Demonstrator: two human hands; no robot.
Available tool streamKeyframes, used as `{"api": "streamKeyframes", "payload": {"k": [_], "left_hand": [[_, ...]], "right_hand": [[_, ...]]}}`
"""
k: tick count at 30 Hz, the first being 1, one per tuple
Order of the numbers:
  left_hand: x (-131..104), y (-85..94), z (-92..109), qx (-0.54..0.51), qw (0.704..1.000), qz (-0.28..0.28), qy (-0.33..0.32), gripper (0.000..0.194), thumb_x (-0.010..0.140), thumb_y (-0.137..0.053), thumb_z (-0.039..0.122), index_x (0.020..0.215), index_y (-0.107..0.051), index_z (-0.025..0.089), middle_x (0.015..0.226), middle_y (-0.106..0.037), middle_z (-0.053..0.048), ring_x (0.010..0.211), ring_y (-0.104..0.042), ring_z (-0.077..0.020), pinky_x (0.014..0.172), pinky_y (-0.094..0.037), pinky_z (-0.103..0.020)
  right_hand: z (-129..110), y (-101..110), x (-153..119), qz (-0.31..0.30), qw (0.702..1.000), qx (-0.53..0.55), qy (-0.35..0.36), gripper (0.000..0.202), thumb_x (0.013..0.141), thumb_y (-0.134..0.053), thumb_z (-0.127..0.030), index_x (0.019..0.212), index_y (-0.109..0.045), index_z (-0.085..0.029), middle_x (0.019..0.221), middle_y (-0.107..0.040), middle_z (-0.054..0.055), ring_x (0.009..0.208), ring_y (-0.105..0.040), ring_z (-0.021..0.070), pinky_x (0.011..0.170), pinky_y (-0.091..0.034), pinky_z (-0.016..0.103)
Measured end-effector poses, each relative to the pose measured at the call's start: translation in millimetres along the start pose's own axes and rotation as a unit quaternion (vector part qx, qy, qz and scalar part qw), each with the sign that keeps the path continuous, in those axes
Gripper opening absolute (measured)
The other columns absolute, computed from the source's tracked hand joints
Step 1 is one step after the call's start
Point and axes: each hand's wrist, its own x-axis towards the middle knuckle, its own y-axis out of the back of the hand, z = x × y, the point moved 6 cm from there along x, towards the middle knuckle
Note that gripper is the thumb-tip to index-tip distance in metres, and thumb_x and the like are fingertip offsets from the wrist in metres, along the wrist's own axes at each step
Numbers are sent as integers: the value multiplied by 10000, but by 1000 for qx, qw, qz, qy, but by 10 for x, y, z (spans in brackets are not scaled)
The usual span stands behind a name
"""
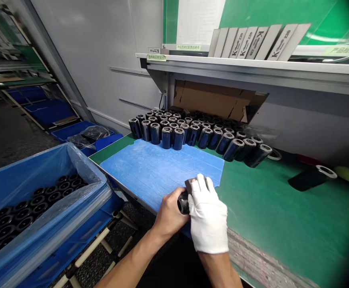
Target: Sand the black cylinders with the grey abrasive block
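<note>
My bare left hand [168,214] is closed around a black metal cylinder [183,203], held low over the near edge of the blue mat [162,168]. My right hand [208,220], in a white glove, presses a dark grey-brown block [188,185], which looks like a sanding block, against the cylinder's far side. The gloved fingers hide much of the block and the cylinder's right end. Beyond the mat, rows of similar black cylinders [178,139] stand upright on the green table.
At left, a blue bin [86,184] lined with clear plastic holds many black cylinders. One more cylinder [306,179] is at the table's right. Grey blocks marked K 220 [237,43] line the shelf [252,66] above. Cardboard [213,98] leans underneath.
</note>
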Motion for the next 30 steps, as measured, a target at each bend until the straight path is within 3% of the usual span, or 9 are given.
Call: {"api": "streamKeyframes", "payload": {"k": [3,8,12,16,21,25,28,30], "left_hand": [[-5,-26,10,-6,1000,-4,-3,326,797,-701,185,1120,-671,222,1002,-753,-17,894,-709,-184,794,-525,-245],[0,-25,6,16,1000,2,3,390,740,-720,143,1123,-677,209,994,-763,-34,880,-719,-206,759,-532,-251],[10,-33,9,-5,1000,-4,11,367,777,-688,143,1134,-680,228,1019,-769,-24,916,-726,-199,808,-540,-251],[11,-41,29,11,1000,-2,2,428,733,-730,156,1154,-679,221,1042,-765,-37,939,-728,-224,822,-546,-267],[12,-48,22,21,1000,-1,8,364,781,-702,184,1142,-687,227,1019,-775,-41,923,-735,-228,780,-553,-270],[9,-47,15,35,999,4,8,454,719,-729,148,1163,-684,236,1025,-770,-36,934,-736,-240,800,-557,-280],[-1,-58,9,31,999,3,12,394,771,-691,149,1152,-688,248,1052,-773,-35,961,-738,-234,822,-562,-275],[-8,-67,16,40,999,2,5,363,784,-683,160,1136,-691,247,1046,-774,-39,953,-738,-235,814,-566,-279]], "right_hand": [[22,42,-33,29,999,-27,17,391,1015,-397,-198,1367,-563,-163,1488,-506,157,1404,-442,332,820,-602,395],[42,9,-50,-3,1000,-12,-9,417,1014,-391,-161,1404,-533,-199,1535,-462,117,1453,-373,328,925,-569,437],[2,58,-45,31,999,-30,18,411,1027,-362,-184,1405,-523,-163,1491,-499,166,1421,-422,334,800,-598,389],[98,18,-29,5,1000,-2,-9,399,1035,-386,-193,1409,-527,-199,1525,-472,125,1446,-389,336,946,-563,455],[89,40,-54,14,1000,-16,5,391,1032,-390,-209,1392,-541,-196,1454,-544,137,1416,-433,321,813,-594,378],[115,31,9,-18,1000,0,-16,395,1032,-404,-204,1406,-531,-220,1516,-484,107,1423,-420,325,904,-574,424],[85,61,20,-4,1000,-20,16,417,1028,-391,-203,1428,-508,-201,1483,-519,121,1391,-457,335,799,-592,383],[100,73,22,-1,1000,-23,0,393,1035,-382,-210,1399,-529,-202,1486,-518,114,1401,-445,336,833,-588,401]]}}
